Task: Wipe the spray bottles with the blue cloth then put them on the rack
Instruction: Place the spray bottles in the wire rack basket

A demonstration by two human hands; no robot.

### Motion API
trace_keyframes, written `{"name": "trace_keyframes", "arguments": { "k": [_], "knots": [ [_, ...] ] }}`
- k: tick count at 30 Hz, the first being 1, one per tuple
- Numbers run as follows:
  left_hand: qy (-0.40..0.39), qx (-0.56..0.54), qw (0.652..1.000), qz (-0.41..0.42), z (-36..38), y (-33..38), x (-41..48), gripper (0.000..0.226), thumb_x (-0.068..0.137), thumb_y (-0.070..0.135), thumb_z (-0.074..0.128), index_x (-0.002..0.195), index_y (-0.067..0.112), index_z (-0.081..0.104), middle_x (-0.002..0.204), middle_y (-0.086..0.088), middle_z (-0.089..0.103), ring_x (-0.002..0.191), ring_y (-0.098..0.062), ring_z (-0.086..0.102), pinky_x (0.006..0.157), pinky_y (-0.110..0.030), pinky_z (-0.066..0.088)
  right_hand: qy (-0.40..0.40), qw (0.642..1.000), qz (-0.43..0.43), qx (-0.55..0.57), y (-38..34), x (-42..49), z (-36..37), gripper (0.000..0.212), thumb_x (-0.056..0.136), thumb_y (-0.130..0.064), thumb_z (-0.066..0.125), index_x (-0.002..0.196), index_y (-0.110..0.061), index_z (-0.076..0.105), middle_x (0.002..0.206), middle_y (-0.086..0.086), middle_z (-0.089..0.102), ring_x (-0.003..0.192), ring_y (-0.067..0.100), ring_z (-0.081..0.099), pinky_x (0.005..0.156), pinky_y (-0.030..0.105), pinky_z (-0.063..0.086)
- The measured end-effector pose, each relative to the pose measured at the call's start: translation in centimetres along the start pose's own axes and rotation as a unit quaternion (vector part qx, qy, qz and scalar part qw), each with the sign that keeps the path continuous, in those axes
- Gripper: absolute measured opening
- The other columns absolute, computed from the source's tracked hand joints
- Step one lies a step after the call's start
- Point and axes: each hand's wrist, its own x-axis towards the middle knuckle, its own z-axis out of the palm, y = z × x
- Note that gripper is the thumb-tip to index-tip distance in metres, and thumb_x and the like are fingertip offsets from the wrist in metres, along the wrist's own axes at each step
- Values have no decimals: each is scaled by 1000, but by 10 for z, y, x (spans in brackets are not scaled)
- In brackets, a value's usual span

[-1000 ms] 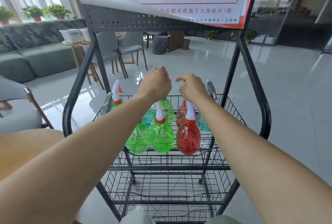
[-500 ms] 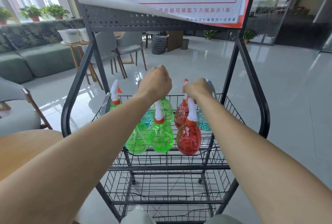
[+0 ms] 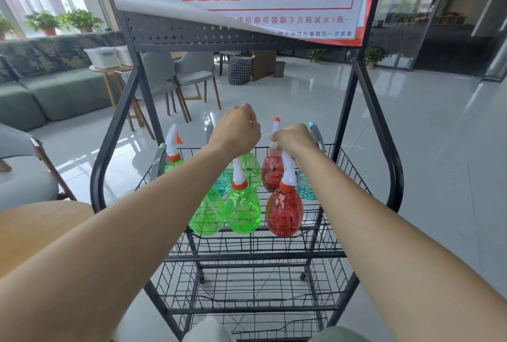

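All positions are given relative to the rack (image 3: pixel 378 122). Its top wire basket holds the spray bottles upright and tightly grouped. Two green bottles (image 3: pixel 242 210) and a front red bottle (image 3: pixel 285 212) stand at the near edge, and a rear green bottle (image 3: pixel 247 168) and a rear red bottle (image 3: pixel 271 177) stand behind them. The blue cloth is not in view. The left hand (image 3: pixel 236 130) is clenched directly over the rear green bottle, and its back hides any contents, so a grasp cannot be confirmed. The right hand (image 3: pixel 295 140) appears to have its fingers curled around the white sprayer of the rear red bottle. Caution: the front red bottle's sprayer rises just under the right wrist. Lifting or shifting the rear bottle may catch that sprayer and tip the front bottle over the basket's near edge. The bottles touch, so one toppling may knock down its neighbours. A grip on the sprayer alone may let the bottle swing.
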Motion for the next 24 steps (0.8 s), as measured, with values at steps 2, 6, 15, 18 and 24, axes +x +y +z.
{"name": "trace_keyframes", "arguments": {
  "k": [2, 6, 15, 18, 24],
  "knots": [
    [9, 1, 1000, -2, -4, 2, -1, 22, 103, 17, 47, 118, 11, 63, 116, -10, 64, 102, -31, 62, 81, -42, 52, 0, 1000, -11, 3, 2, -3, -3, 19, 98, -23, 65, 100, -4, 65, 89, 11, 65, 71, 22, 58, 60, 29, 41],
    [26, -4, 1000, -17, -12, 6, -6, 24, 103, 18, 48, 119, 11, 64, 119, -11, 62, 106, -32, 61, 90, -46, 54, 23, 998, -51, -33, 9, -14, -10, 30, 100, -31, 58, 83, -7, 61, 76, 6, 59, 83, 30, 61, 77, 41, 52],
    [26, 6, 1000, 3, -14, 27, -31, 22, 104, 18, 48, 118, 10, 62, 122, -16, 61, 109, -37, 59, 90, -46, 52, -21, 990, -67, -122, 22, -51, -14, 31, 82, -29, 80, 98, -4, 72, 90, 10, 74, 87, 27, 72, 74, 40, 59],
    [22, 3, 1000, 2, -15, 29, -36, 23, 103, 18, 47, 118, 10, 63, 121, -16, 61, 109, -37, 59, 92, -50, 53, -17, 988, -72, -134, 23, -61, -14, 23, 87, -14, 71, 104, 0, 71, 92, 12, 72, 95, 32, 73, 70, 35, 53],
    [24, 1, 1000, 6, -25, 29, -33, 23, 104, 18, 47, 120, 8, 61, 124, -16, 59, 109, -35, 60, 90, -46, 52, 3, 993, -81, -87, 15, -55, -19, 37, 91, -43, 73, 95, -9, 61, 87, 8, 69, 83, 31, 67, 70, 38, 50]
  ]
}}
